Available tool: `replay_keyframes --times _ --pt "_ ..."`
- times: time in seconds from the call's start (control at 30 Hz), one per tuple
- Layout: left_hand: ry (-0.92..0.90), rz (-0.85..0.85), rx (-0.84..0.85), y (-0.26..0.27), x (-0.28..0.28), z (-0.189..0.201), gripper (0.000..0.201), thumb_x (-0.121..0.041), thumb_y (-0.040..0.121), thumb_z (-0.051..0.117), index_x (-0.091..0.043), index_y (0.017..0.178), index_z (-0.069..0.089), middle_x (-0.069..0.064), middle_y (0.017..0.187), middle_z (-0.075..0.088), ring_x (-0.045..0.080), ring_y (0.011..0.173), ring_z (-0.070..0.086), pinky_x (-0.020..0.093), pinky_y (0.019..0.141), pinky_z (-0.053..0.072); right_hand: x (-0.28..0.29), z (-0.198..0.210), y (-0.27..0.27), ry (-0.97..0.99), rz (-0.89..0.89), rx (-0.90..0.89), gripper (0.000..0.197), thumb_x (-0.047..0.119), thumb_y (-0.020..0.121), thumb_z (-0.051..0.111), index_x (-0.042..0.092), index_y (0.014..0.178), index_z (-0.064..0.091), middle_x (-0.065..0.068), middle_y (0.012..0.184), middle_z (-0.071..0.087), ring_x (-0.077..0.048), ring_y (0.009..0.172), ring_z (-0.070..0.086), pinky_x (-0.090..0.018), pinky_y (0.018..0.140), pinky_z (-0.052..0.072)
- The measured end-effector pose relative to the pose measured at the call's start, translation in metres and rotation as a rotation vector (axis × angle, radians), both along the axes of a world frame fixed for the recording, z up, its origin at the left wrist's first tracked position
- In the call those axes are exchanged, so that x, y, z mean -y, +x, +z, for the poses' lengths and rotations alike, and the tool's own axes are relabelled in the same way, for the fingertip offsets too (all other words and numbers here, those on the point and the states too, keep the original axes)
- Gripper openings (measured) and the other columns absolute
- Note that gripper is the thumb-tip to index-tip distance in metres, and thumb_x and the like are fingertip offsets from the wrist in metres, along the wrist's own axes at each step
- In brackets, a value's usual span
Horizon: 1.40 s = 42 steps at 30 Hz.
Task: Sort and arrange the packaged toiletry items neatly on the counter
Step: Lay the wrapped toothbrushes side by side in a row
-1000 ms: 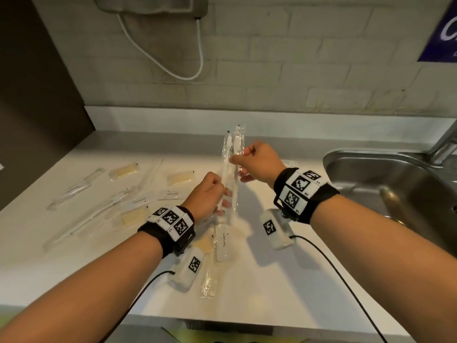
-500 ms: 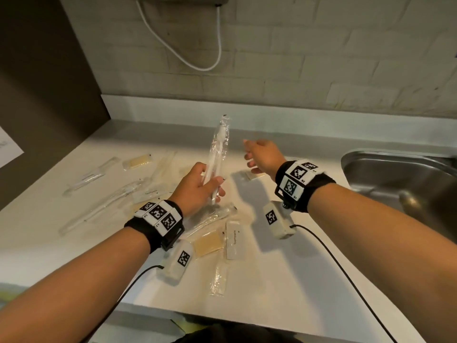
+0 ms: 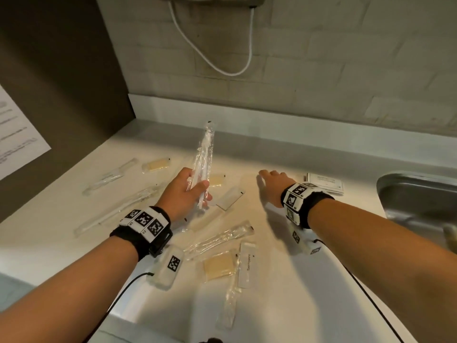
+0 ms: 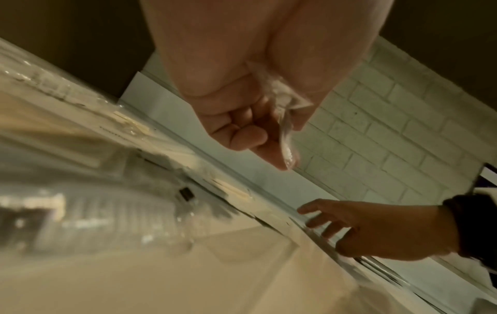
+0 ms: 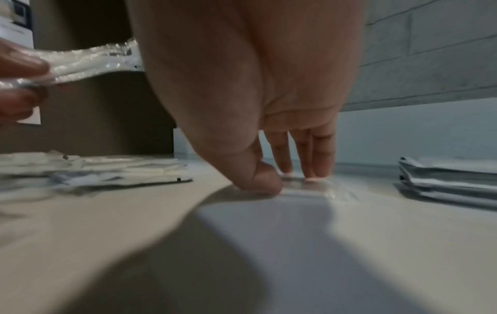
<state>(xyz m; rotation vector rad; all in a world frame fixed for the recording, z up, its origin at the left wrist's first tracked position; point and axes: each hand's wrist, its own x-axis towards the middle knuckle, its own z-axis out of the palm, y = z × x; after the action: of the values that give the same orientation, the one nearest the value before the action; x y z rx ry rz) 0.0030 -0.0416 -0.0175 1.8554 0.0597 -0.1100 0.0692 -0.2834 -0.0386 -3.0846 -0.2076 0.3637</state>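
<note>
Both hands: left [image 3: 184,191] grips toothbrushes [image 3: 203,167]; right fingers [image 5: 309,157] touch packet [image 5: 309,187].

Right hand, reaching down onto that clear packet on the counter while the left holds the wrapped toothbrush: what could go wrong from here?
1. The right hand has only fingertips on a flat clear packet; it may slide rather than lift.
2. The left hand grips the wrapped toothbrush near its lower end, so the slick wrapper could slip.
3. The stacked sachets lie close beside the right hand and could get knocked askew.

Steel sink [image 3: 418,194] at surface's right edge, white cable [image 3: 222,68] looping on brick wall [image 3: 346,58], printed sheet [image 3: 17,134] left.
</note>
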Motion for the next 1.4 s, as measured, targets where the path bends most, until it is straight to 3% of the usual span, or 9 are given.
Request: replay_keyframes --times 0.07,0.2,0.33,0.47,0.57,0.7,0.9,1.17,1.4 --pt "-0.06 0.041 -0.027 0.004 -0.006 0.002 0.017 -0.026 0.097 0.059 -0.019 0.111 0.051 0.011 0.087 0.075 0.034 0.08 0.074 0.046 0.066 0.062 -0.002 0.005 0.006 -0.073 0.003 -0.027 0.05 0.016 0.089 0.059 0.01 0.135 0.04 -0.012 0.13 0.051 -0.032 0.12 0.05 -0.042 0.099 0.046" --pt "-0.068 0.097 -0.025 0.012 -0.022 0.011 0.019 -0.023 0.098 0.057 -0.013 0.114 0.05 0.012 0.087 0.073 0.026 0.072 0.072 0.022 0.048 0.054 -0.006 0.022 0.02 -0.159 0.044 -0.048 0.033 0.03 0.09 0.056 0.009 0.115 0.062 -0.011 0.115 0.064 -0.032 0.107 0.061 -0.039 0.089 0.05" --pt "0.018 0.079 0.028 0.027 -0.044 0.013 0.022 -0.025 0.098 0.057 -0.011 0.114 0.051 0.009 0.085 0.076 0.03 0.074 0.074 0.032 0.059 0.06 -0.028 0.045 0.031 -0.005 0.102 -0.086 0.022 0.023 0.086 0.064 0.008 0.102 0.065 -0.004 0.101 0.065 -0.027 0.092 0.059 -0.03 0.076 0.044" --pt "-0.032 0.057 0.033 0.037 -0.056 0.015 0.021 -0.024 0.097 0.058 -0.012 0.113 0.051 0.013 0.087 0.075 0.038 0.079 0.073 0.044 0.067 0.061 -0.075 0.054 0.037 0.19 0.222 -0.103 0.018 0.023 0.082 0.073 0.023 0.08 0.055 0.005 0.082 0.053 -0.021 0.081 0.051 -0.027 0.073 0.037" --pt "-0.137 0.072 -0.017 0.035 -0.063 0.012 0.018 -0.025 0.095 0.061 -0.018 0.11 0.054 0.014 0.087 0.075 0.039 0.076 0.071 0.056 0.073 0.059 -0.112 0.039 0.041 0.18 0.223 -0.128 0.023 0.023 0.079 0.075 0.022 0.1 0.065 0.007 0.092 0.056 -0.018 0.087 0.051 -0.028 0.079 0.042" --pt "-0.214 0.035 -0.055 0.03 -0.075 0.007 0.011 -0.025 0.095 0.062 -0.022 0.104 0.056 0.014 0.086 0.074 0.033 0.074 0.068 0.051 0.073 0.058 -0.138 0.026 0.043 0.144 0.099 -0.15 0.064 0.025 0.078 0.074 0.017 0.136 0.049 -0.004 0.13 0.058 -0.023 0.115 0.056 -0.032 0.096 0.047" --pt "-0.25 -0.045 -0.115 0.026 -0.094 -0.002 0.01 -0.028 0.095 0.062 -0.025 0.101 0.055 0.015 0.092 0.074 0.026 0.076 0.068 0.06 0.084 0.054 -0.154 0.032 0.037 -0.132 0.026 -0.194 0.059 0.059 0.079 0.062 0.011 0.113 0.063 -0.012 0.117 0.059 -0.029 0.107 0.052 -0.039 0.099 0.046" --pt "-0.225 -0.135 -0.075 0.016 -0.098 0.006 0.017 -0.028 0.095 0.061 -0.019 0.107 0.054 0.014 0.089 0.075 0.027 0.071 0.068 0.065 0.075 0.053 -0.151 0.029 0.002 0.0 -0.085 -0.163 0.058 0.043 0.084 0.068 0.011 0.129 0.049 -0.009 0.122 0.061 -0.029 0.111 0.056 -0.039 0.099 0.045" --pt "-0.232 -0.151 -0.084 -0.007 -0.089 0.0 0.013 -0.026 0.096 0.061 -0.021 0.105 0.054 0.011 0.083 0.075 0.025 0.068 0.067 0.063 0.076 0.054 -0.139 0.026 -0.027 0.041 -0.172 -0.204 0.048 0.038 0.081 0.073 0.008 0.118 0.064 -0.008 0.116 0.067 -0.025 0.104 0.062 -0.032 0.086 0.05"
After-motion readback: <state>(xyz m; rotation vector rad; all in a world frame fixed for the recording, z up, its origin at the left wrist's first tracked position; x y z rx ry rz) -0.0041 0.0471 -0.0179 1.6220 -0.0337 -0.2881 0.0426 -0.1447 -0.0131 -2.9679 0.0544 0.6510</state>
